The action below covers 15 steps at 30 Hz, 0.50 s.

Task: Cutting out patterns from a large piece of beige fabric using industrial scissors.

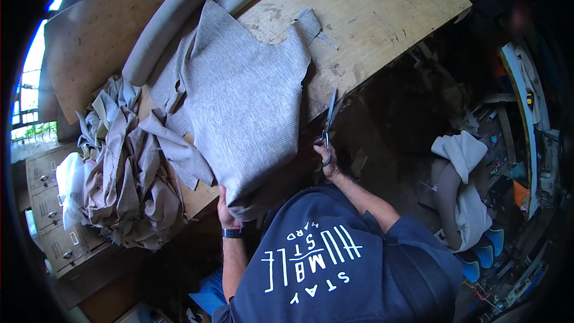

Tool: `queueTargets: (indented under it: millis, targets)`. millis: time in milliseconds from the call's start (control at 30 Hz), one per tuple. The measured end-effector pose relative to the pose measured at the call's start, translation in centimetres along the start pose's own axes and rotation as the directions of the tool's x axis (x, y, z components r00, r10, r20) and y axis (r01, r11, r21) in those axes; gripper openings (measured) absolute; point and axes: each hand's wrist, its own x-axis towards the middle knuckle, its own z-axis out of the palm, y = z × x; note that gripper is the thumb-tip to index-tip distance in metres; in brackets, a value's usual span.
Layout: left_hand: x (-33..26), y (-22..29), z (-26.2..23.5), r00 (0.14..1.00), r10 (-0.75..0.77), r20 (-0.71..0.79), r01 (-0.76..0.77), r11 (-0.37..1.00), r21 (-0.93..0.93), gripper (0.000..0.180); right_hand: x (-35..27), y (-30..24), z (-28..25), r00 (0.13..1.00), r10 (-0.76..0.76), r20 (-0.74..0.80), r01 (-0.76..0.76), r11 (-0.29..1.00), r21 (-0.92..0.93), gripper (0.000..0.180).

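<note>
A large piece of grey woven fabric [245, 90] lies over the table and drapes off its near edge toward my body. My left hand [228, 210] grips the fabric's hanging lower corner, its fingers partly behind the cloth. In my right hand [326, 160] is a pair of scissors [329, 119], held beside the table edge to the right of the fabric. The blades point away from me, slightly parted and apart from the cloth. A narrow fabric strip [310, 24] sticks out at the far right of the piece.
A thick roll of grey fabric [156, 39] lies along the wooden table [371, 18]. Crumpled fabric scraps [128, 185] are heaped at the left, near metal drawers [51, 200]. More light cloth [463, 203] hangs at the right, near a cluttered shelf [529, 143].
</note>
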Motion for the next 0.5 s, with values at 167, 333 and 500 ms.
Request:
queueTargets:
  millis: [167,333,500]
  targets:
    - [2.6,-0.9,-14.3,0.732,0.281,-0.621,0.113,0.849,0.517,0.044,-1.3,-1.7,-0.1,0.981,0.193,0.021,-0.194,0.962,0.193,0.035]
    - [5.9,-0.9,-16.1,0.729,0.424,-0.537,0.193,0.626,0.756,0.027,-1.1,-2.2,-0.6,0.998,0.053,-0.029,-0.051,0.997,0.064,0.021]
    - [7.3,-0.4,-15.9,0.481,0.617,-0.623,-0.076,0.737,0.672,0.024,-1.5,-4.4,-3.0,0.996,0.078,-0.049,-0.089,0.95,-0.298,0.019]
